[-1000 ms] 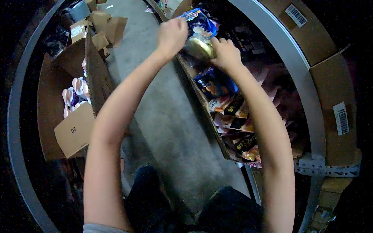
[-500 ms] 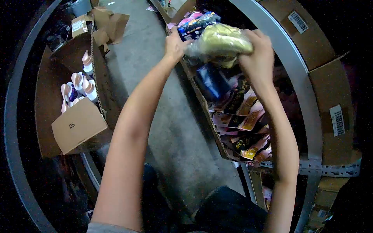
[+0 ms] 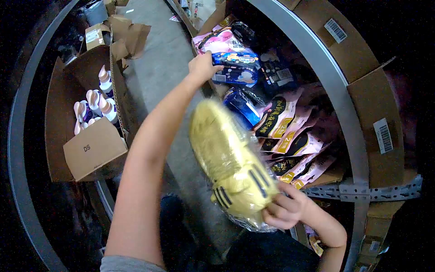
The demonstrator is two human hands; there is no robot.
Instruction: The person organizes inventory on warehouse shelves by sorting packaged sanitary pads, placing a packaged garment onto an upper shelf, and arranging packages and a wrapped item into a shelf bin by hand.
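My right hand (image 3: 285,206) is closed on the lower end of a pair of yellow slippers (image 3: 226,158) with black stripes, wrapped in clear plastic. They hang tilted over the aisle, in front of the open carton, and are blurred by motion. My left hand (image 3: 204,67) pinches the left edge of a blue plastic package (image 3: 238,68) in the carton; some of its fingers are hidden. Below that lies another blue package (image 3: 244,107). Pink and black pouches (image 3: 283,118) stand in a row nearer to me, and a pink-and-white package (image 3: 222,41) is behind.
To the left, a cardboard carton (image 3: 54,118) holds several white pump bottles (image 3: 108,109), with a flap marked "DS" (image 3: 95,147). A grey metal shelf beam (image 3: 335,90) curves along the right, beside cartons with barcode labels (image 3: 384,136). Concrete floor (image 3: 152,63) runs between.
The yellow slippers have come out of the carton toward me in my right hand, which moved down. My left hand stays at the carton, now with the blue package in plain view.
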